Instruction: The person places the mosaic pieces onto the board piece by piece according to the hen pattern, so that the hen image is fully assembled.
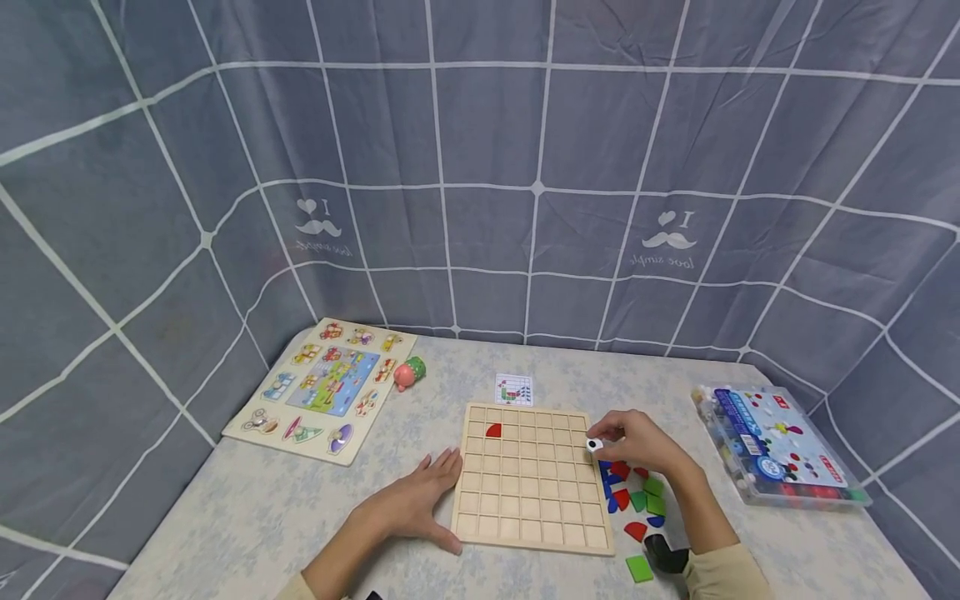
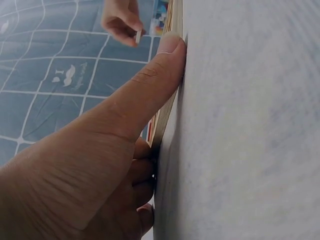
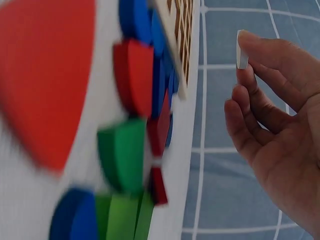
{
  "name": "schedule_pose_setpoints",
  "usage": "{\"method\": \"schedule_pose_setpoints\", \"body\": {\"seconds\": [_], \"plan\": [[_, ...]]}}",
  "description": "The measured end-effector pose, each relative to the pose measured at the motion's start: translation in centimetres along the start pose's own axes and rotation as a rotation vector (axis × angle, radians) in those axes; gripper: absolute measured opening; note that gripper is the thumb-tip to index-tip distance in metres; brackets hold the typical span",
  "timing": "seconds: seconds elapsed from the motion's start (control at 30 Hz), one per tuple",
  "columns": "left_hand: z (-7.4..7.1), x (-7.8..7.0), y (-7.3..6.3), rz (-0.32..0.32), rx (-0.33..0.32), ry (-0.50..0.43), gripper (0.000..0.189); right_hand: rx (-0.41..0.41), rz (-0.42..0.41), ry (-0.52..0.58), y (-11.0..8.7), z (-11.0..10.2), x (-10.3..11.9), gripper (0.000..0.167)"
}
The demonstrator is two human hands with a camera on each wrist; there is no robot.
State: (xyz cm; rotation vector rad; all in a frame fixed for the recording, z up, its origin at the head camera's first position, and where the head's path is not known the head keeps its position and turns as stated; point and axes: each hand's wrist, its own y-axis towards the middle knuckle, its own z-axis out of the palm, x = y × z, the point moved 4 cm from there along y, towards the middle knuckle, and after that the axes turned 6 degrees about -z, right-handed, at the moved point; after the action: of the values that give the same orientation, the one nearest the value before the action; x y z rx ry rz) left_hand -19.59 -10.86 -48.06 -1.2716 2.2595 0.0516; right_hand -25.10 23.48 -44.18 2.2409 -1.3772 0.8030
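On the pale tabletop (image 1: pixel 225 517), a grid board (image 1: pixel 528 508) is set between left hand (image 1: pixel 418 497) and right hand (image 1: pixel 637 442), a card (image 1: pixel 513 389) beyond both. A puzzle board (image 1: pixel 333 392) and toy (image 1: pixel 409 373) are laid past the left; coloured pieces (image 1: pixel 635 531) are strewn near the right, a plastic box (image 1: pixel 780 437) further right.

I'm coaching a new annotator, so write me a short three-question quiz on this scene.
1. Which hand holds the white piece with the black dot?
2. What color is the quarter-circle piece in the wooden grid board?
A. Blue
B. Red
C. Green
3. True or false: the left hand rests on the plastic box.

Key:
1. The right hand.
2. B.
3. False; it touches the wooden grid board's left edge.
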Motion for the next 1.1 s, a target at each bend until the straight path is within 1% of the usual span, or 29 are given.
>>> {"method": "schedule_pose_setpoints", "body": {"seconds": [0.1,0.3,0.57,0.67,0.83,1.0,1.1], "plan": [[0.0,0.1,0.0,-0.009,0.003,-0.012,0.124,0.013,-0.035,-0.011,0.6,0.6,1.0,0.023],[0.1,0.3,0.0,-0.019,0.002,-0.016,0.124,0.048,-0.070,-0.016,1.9,1.8,2.9,0.021],[0.2,0.1,0.0,-0.002,0.001,-0.032,0.122,0.082,-0.070,-0.041,3.7,3.8,4.1,0.018],[0.2,0.1,0.0,-0.001,0.002,-0.031,0.122,0.089,-0.092,-0.052,4.4,4.6,4.7,0.018],[0.1,0.2,0.0,-0.002,0.008,-0.025,0.122,0.108,-0.130,-0.033,5.6,5.8,6.0,0.017],[0.3,0.2,0.1,0.012,0.011,-0.009,0.122,0.126,-0.133,-0.022,6.8,6.9,7.1,0.017],[0.4,0.2,0.1,0.016,0.010,0.002,0.122,0.127,-0.139,-0.036,7.4,7.3,7.6,0.017]]}}
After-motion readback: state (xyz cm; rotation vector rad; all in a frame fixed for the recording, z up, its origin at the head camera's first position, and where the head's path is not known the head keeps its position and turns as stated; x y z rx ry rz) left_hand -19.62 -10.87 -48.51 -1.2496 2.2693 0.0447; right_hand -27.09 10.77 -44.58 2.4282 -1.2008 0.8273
